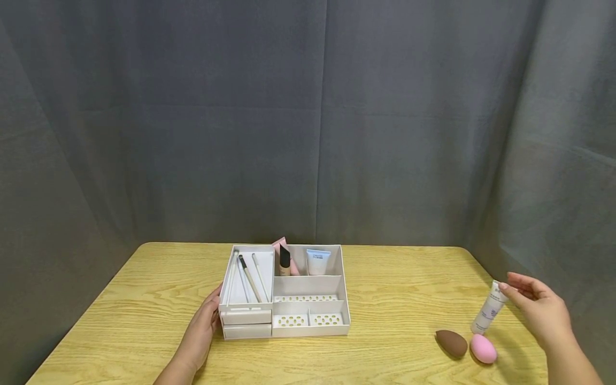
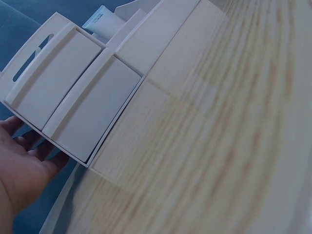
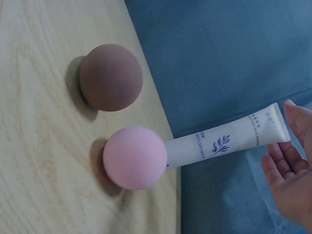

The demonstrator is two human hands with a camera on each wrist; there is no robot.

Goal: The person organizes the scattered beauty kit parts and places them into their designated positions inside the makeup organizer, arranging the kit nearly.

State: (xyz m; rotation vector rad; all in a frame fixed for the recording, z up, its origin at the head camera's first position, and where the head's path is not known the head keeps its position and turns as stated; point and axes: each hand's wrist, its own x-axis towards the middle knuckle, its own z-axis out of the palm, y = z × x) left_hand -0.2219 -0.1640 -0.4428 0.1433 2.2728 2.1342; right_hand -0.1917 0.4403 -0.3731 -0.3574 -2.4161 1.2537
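At the right of the wooden table [image 1: 394, 299]: squeeze tube [image 1: 489, 310] pinched.
Right hand [image 1: 544, 311] grips its crimped end, near pink makeup sponge [image 1: 483, 349]; left hand [image 1: 201, 325], grasping nothing, touches cosmetics organizer [image 1: 308, 287].

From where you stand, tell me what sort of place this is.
Probably a staged tabletop recording spot: plain dark grey fabric curtains hang around a yellow wood-grain table bearing a white compartmented makeup organizer.

Head view overlooks the table [image 1: 394, 310], wrist views closer.
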